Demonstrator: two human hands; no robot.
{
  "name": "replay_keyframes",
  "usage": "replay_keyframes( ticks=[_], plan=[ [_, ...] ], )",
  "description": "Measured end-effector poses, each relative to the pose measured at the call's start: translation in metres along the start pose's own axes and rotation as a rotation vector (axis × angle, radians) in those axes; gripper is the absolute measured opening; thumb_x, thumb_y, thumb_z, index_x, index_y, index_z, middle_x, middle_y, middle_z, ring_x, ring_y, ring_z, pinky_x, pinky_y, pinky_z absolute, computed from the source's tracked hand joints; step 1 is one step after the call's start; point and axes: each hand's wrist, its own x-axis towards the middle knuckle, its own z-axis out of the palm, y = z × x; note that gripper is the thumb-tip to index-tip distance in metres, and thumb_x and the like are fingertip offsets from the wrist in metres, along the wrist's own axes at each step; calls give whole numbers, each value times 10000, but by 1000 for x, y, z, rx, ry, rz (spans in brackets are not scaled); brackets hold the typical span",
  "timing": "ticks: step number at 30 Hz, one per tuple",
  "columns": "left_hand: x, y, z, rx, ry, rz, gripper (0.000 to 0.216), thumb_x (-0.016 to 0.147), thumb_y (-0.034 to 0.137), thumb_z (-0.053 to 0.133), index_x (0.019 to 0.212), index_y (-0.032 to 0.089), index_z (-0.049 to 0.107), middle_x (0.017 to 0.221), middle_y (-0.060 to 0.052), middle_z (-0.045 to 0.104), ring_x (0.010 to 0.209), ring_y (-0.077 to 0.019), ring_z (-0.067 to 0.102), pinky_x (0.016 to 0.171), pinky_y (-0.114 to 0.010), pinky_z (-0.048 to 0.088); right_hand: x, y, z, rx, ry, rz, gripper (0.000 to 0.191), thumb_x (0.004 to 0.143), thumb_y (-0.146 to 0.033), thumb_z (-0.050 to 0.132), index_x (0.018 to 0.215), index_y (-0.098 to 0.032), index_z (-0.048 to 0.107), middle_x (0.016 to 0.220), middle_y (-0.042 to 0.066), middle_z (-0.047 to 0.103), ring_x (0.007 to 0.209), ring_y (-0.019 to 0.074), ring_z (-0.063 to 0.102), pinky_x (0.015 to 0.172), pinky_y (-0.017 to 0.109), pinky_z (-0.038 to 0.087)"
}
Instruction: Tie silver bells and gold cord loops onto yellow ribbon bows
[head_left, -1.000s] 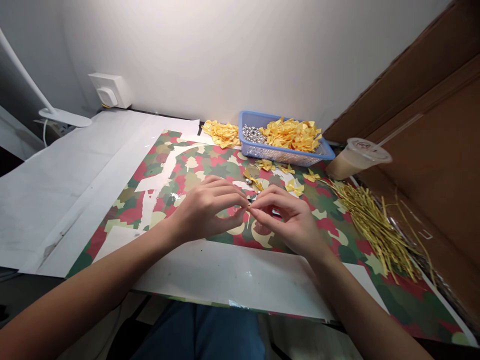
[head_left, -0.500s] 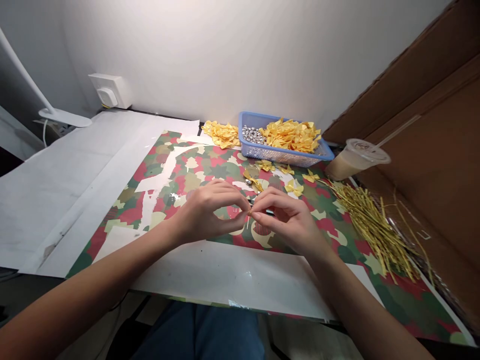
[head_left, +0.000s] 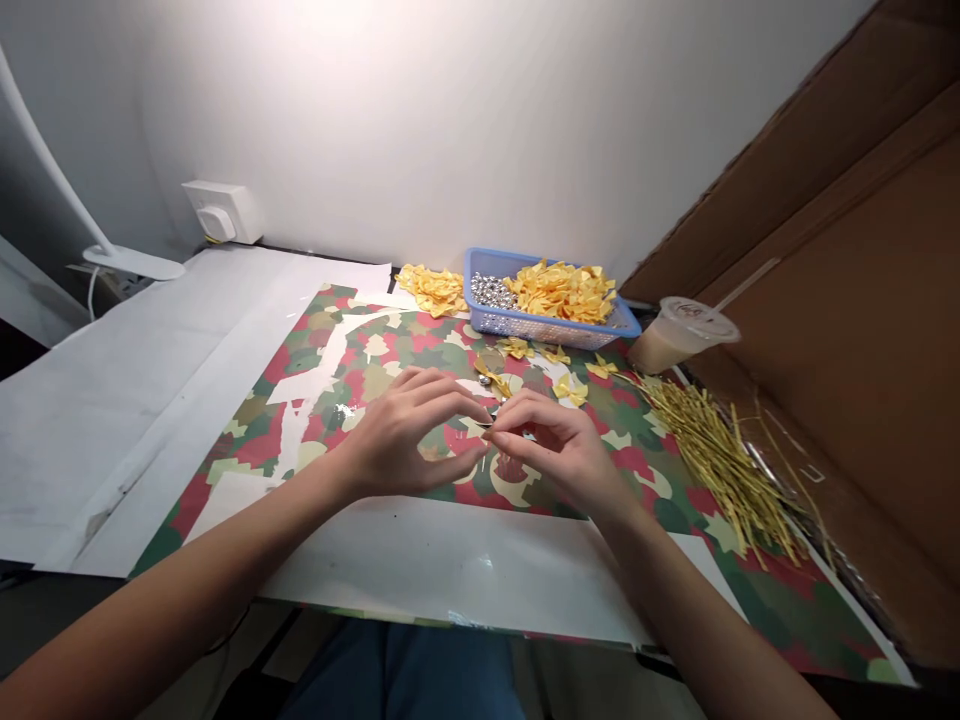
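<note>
The left hand's thumb and forefinger have just parted wide, so the right hand, fingers pinched, seems to bear the small piece alone. It sits in those fingertips, too fine to make out; a yellow bow lies at twelve o'clock, the blue basket at one.

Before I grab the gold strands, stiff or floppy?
The gold strands are probably semi-stiff: most lie nearly straight, though loose ones at the right curve. Being so thin, they should feel light. Expect some to splay or slip out, since no tie shows around the bunch.
</note>
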Motion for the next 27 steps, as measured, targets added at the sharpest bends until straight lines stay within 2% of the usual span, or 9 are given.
replay_keyframes(
  ticks=[3, 7, 13, 19, 27],
  plan=[
    [-2, -2, 1, 10, -42, -6, 60, 852, 247, 603, 883, 199, 585, 836, -28, 703, 780, -168, 631, 735, -322, 470, 2, 0, 0, -43, 0, -33, 140, 794, -309, 665, 701, -206, 668, 745, 6, 560, 587, 106, 517, 529, 262, 474],
    [0, -5, 0, -62, -92, 5, 18, 876, 175, 573, 891, 180, 581, 834, -44, 674, 787, -161, 619, 719, -301, 494, 6, -1, -1, -57, -3, -35, 143, 786, -318, 662, 701, -203, 669, 742, 6, 559, 614, 110, 520, 536, 254, 466],
    [4, -10, -1, -114, -117, -56, 62, 880, 125, 545, 875, 187, 550, 811, -28, 647, 752, -148, 601, 665, -272, 506, 10, -3, -4, -11, -10, 17, 142, 754, -320, 671, 696, -190, 670, 766, 3, 557, 532, 78, 477, 409, 205, 410],
    [4, -11, -3, -106, -152, -93, 40, 885, 181, 553, 923, 190, 559, 809, -25, 647, 726, -147, 614, 634, -263, 513, 13, -1, -7, -20, -34, -4, 129, 765, -308, 674, 719, -189, 695, 754, -4, 555, 541, 70, 471, 449, 201, 439],
    [5, -16, -1, -84, -153, -150, 67, 904, 208, 491, 850, 213, 531, 759, 4, 612, 646, -125, 573, 579, -229, 482, 18, -2, -9, 54, -72, 14, 182, 738, -371, 693, 728, -189, 690, 745, -7, 511, 538, 74, 457, 375, 176, 429]
  ],
)
